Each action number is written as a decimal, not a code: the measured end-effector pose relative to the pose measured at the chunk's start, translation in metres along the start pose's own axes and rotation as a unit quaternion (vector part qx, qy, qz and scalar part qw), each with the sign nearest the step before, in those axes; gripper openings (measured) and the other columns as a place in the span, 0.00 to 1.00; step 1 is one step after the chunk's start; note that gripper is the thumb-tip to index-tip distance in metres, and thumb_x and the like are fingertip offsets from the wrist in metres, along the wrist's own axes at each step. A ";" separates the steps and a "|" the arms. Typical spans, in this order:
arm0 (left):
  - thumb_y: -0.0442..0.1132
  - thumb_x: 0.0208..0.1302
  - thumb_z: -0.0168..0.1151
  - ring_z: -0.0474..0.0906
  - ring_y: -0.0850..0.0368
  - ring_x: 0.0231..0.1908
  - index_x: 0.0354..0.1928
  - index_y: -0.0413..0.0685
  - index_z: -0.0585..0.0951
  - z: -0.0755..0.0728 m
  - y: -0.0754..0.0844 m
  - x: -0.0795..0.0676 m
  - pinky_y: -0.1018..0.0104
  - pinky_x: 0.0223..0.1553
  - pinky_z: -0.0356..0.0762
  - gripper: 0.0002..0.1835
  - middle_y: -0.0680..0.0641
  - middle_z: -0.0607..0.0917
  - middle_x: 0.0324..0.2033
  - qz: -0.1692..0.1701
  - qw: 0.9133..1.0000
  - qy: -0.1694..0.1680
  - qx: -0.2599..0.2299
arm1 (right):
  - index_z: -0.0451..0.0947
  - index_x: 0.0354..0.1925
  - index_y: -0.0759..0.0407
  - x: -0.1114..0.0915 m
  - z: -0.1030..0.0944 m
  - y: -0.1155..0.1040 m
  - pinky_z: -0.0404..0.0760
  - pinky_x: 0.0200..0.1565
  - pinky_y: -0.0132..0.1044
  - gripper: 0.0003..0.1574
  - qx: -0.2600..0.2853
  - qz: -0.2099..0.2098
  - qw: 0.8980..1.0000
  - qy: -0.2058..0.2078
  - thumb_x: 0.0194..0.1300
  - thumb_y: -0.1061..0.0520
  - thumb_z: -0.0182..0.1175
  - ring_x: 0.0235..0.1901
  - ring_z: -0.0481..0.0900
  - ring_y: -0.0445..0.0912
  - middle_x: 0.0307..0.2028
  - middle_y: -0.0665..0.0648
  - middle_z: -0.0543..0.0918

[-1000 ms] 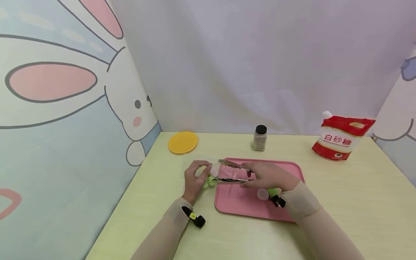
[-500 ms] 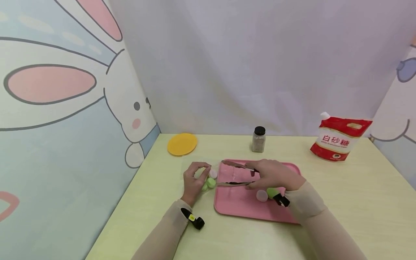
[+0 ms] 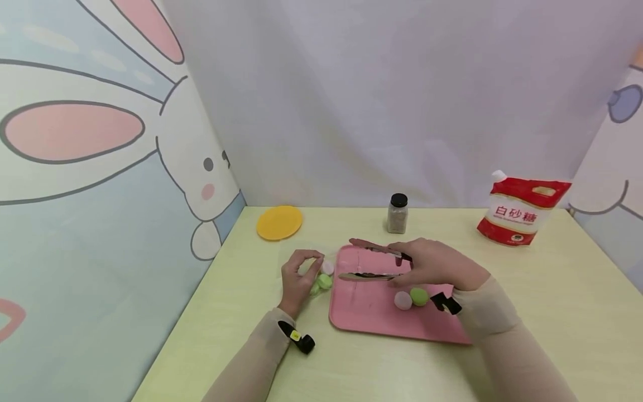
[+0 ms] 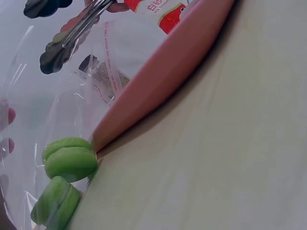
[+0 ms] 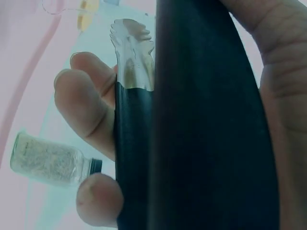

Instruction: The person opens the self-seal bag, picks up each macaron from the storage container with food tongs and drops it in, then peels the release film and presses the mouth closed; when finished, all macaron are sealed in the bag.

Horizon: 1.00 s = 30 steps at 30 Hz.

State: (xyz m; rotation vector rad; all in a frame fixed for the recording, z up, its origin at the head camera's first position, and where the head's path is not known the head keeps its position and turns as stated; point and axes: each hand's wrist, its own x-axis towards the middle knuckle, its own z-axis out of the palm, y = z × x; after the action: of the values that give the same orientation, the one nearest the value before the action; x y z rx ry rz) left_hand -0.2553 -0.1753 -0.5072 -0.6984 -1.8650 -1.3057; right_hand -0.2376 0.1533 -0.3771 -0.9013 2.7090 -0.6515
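Note:
My left hand (image 3: 297, 282) pinches the edge of a clear plastic bag (image 4: 60, 110), thumb against fingertip, left of the pink tray (image 3: 366, 321). Inside the bag lie green macarons (image 4: 72, 160) and a pale pink macaron (image 3: 327, 268). My right hand (image 3: 438, 265) grips metal tongs (image 3: 378, 247) by their black handles, fingers on one side and thumb on the other. The tongs' arms are spread over the tray's left half, tips pointing at the bag, nothing between them. A pale macaron (image 3: 403, 300) and a green macaron (image 3: 419, 296) sit side by side on the tray below my right hand.
Behind the tray stands a glass jar (image 3: 397, 216) with a black lid. A red and white sugar pouch (image 3: 517, 215) stands at the back right. At the back left lies a yellow plate (image 3: 279, 223). A curtain borders the table's far edge.
My right hand and the tongs have drawn away from the bag to the right, with the tongs staying spread. My left hand keeps its pinch on the bag, nearly still.

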 end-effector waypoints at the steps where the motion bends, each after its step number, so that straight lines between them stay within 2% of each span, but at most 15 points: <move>1: 0.21 0.58 0.68 0.83 0.45 0.40 0.39 0.37 0.85 0.000 0.001 0.001 0.65 0.51 0.79 0.09 0.40 0.87 0.36 0.000 1.000 0.000 -0.001 | 0.75 0.64 0.52 -0.002 -0.002 0.001 0.76 0.29 0.38 0.45 0.001 -0.003 1.000 0.002 0.53 0.36 0.74 0.26 0.75 0.40 0.32 0.43 0.80; 5: 0.20 0.58 0.67 0.83 0.45 0.39 0.38 0.34 0.84 0.000 0.014 0.007 0.65 0.51 0.80 0.08 0.39 0.86 0.35 -0.002 1.000 0.001 -0.005 | 0.74 0.65 0.56 -0.009 -0.008 0.008 0.76 0.30 0.37 0.47 0.000 0.003 1.000 0.008 0.54 0.36 0.74 0.26 0.75 0.39 0.34 0.43 0.80; 10: 0.18 0.56 0.67 0.83 0.45 0.38 0.37 0.32 0.84 -0.002 0.032 0.015 0.64 0.50 0.80 0.08 0.38 0.86 0.34 0.005 1.000 0.002 -0.007 | 0.74 0.66 0.53 -0.017 -0.018 0.019 0.77 0.31 0.37 0.48 -0.001 0.019 0.999 0.028 0.53 0.34 0.74 0.28 0.76 0.41 0.33 0.44 0.80; 13: 0.18 0.56 0.67 0.83 0.44 0.39 0.37 0.32 0.84 -0.002 0.033 0.018 0.62 0.50 0.81 0.08 0.37 0.86 0.34 0.005 1.000 0.001 -0.009 | 0.76 0.61 0.48 -0.025 -0.023 0.026 0.77 0.30 0.38 0.42 0.001 0.032 0.999 0.037 0.53 0.33 0.74 0.28 0.76 0.42 0.32 0.45 0.80; 17: 0.19 0.58 0.67 0.83 0.42 0.39 0.37 0.32 0.84 -0.002 0.031 0.021 0.63 0.50 0.80 0.07 0.37 0.86 0.35 0.003 1.000 0.002 -0.015 | 0.77 0.58 0.46 -0.039 -0.025 0.041 0.76 0.31 0.38 0.39 -0.005 0.053 0.998 0.038 0.53 0.32 0.74 0.30 0.76 0.43 0.32 0.46 0.79; 20: 0.19 0.57 0.67 0.83 0.43 0.38 0.37 0.32 0.84 -0.003 0.031 0.021 0.64 0.50 0.80 0.07 0.37 0.86 0.34 0.005 1.000 0.005 -0.014 | 0.74 0.64 0.42 -0.053 -0.022 0.055 0.75 0.30 0.37 0.44 -0.011 0.065 0.997 0.033 0.53 0.29 0.72 0.28 0.75 0.42 0.31 0.45 0.79; 24: 0.18 0.56 0.67 0.83 0.43 0.38 0.37 0.32 0.84 -0.002 0.031 0.018 0.64 0.49 0.81 0.08 0.37 0.86 0.34 0.000 1.000 0.005 -0.013 | 0.76 0.61 0.44 -0.076 -0.012 0.075 0.72 0.26 0.34 0.44 -0.016 0.076 0.997 0.029 0.52 0.25 0.69 0.23 0.73 0.40 0.26 0.44 0.77; 27: 0.19 0.56 0.67 0.83 0.43 0.38 0.37 0.32 0.84 -0.002 0.031 0.015 0.63 0.49 0.81 0.07 0.37 0.86 0.34 -0.004 1.000 0.002 -0.013 | 0.78 0.58 0.53 -0.094 -0.001 0.090 0.71 0.25 0.32 0.45 -0.020 0.062 0.997 0.042 0.53 0.26 0.69 0.23 0.71 0.37 0.24 0.43 0.75; 30: 0.19 0.57 0.67 0.83 0.44 0.38 0.37 0.33 0.84 -0.003 0.031 0.013 0.64 0.50 0.80 0.07 0.38 0.86 0.34 -0.008 1.000 0.001 -0.012 | 0.76 0.64 0.56 -0.109 0.014 0.105 0.70 0.25 0.30 0.48 -0.017 0.035 0.997 0.065 0.56 0.29 0.69 0.24 0.70 0.34 0.27 0.40 0.75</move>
State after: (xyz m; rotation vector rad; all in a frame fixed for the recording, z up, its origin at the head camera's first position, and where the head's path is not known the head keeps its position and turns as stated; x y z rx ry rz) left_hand -0.2380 -0.1676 -0.4791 -0.6949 -1.8606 -1.3399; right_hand -0.2010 0.2897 -0.4321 -0.7927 2.8593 -0.6744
